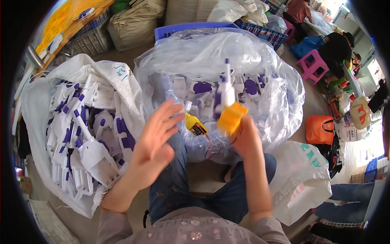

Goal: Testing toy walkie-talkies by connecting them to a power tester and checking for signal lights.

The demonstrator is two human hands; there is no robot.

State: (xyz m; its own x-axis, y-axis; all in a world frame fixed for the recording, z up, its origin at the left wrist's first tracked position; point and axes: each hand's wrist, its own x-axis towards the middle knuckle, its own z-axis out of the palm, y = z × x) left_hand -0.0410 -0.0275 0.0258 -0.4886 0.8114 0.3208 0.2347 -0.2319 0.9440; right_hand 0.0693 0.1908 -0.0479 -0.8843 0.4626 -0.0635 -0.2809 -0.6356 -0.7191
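My left hand (pixel 155 136) is raised in front of the large clear plastic bag (pixel 219 46), fingers apart, holding nothing. In my right hand (pixel 248 138) is an orange-yellow block-shaped piece (pixel 232 118), blurred by motion. From its top rises a white plastic part with a purple tip (pixel 228 95); whether the two are joined I cannot tell. Between my hands, at the bag's near side, lies a yellow device with a dark label (pixel 196 125) and thin red wires. White and purple plastic parts (pixel 202 87) fill the clear bag behind it.
A white woven sack (pixel 34 105) of white and purple plastic parts stands at my left. Another white sack (pixel 302 183) lies by my right knee. Farther right are an orange bag (pixel 319 130), a pink stool (pixel 313 66) and seated people. A blue crate (pixel 162 33) is behind the clear bag.
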